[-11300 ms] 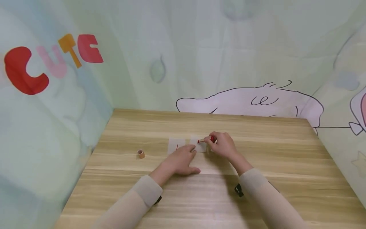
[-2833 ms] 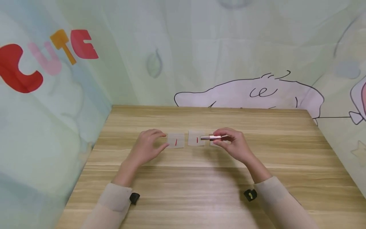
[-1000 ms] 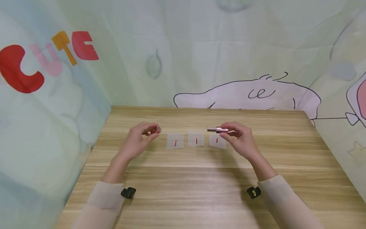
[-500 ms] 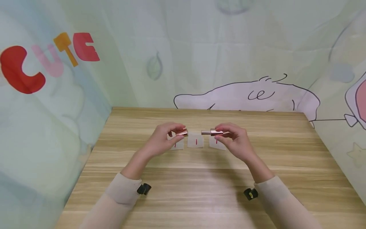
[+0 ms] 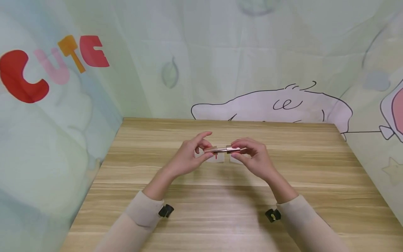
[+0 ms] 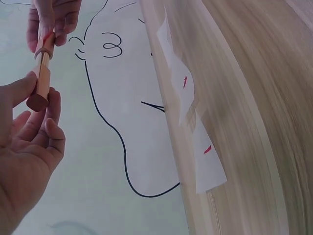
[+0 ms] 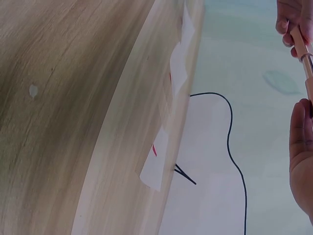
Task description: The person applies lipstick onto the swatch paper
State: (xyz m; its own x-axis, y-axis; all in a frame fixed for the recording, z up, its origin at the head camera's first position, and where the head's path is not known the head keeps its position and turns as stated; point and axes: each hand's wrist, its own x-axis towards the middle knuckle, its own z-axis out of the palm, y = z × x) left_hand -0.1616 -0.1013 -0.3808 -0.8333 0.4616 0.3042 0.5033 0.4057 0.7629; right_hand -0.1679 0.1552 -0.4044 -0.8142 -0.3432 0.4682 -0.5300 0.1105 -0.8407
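Note:
Over the table, my right hand point(image 5: 259, 159) holds a rose-gold lipstick tube point(image 5: 233, 149) by its base, pinched between thumb and fingers. My left hand point(image 5: 186, 160) pinches the lipstick's cap point(image 6: 42, 88), its index finger raised. Cap and tube lie in one line, the cap's mouth over the tube's inner sleeve, with a stretch of sleeve still showing between them. Beneath the hands lie small white paper squares; the middle one point(image 5: 218, 159) and the right one point(image 5: 234, 160) are partly covered, and the left one is hidden by my left hand.
The wood-grain table point(image 5: 217, 217) reaches back to a printed cloth wall point(image 5: 214, 70) with cartoon drawings. In the left wrist view, red strokes show on the paper pieces point(image 6: 204, 156). Black wrist devices point(image 5: 166, 210) sit by both cuffs.
The left hand picked up the cap and brought it right, onto the lipstick's sleeve. Earlier the right hand held the uncapped lipstick over the papers, where three red strokes appeared.

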